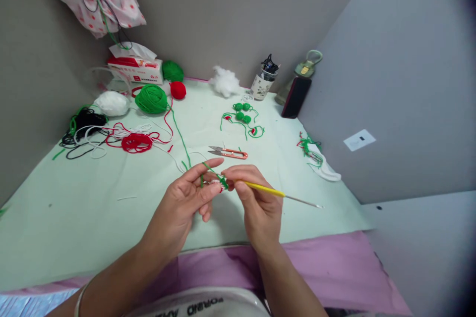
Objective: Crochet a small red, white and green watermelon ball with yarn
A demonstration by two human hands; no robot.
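Note:
My left hand (191, 190) pinches a small crochet piece (223, 184) of green, white and red yarn between thumb and fingers. Green yarn runs over the raised left index finger and back to a green yarn ball (151, 99). In my right hand (256, 200) is a crochet hook (264, 188) with a yellow handle, its rear metal end pointing right. The hook's working tip is at the crochet piece, mostly hidden by fingers. Just beyond the hands lie orange-handled thread snips (228, 152).
Red, white and black yarn (137, 142) is tangled at left, near a tissue box (136, 70). Small green crocheted balls (243, 117), white stuffing (224, 81), a pen cup (262, 84), a phone (296, 97) and a bottle (305, 69) stand or lie farther back. Yarn scraps (312, 151) lie right.

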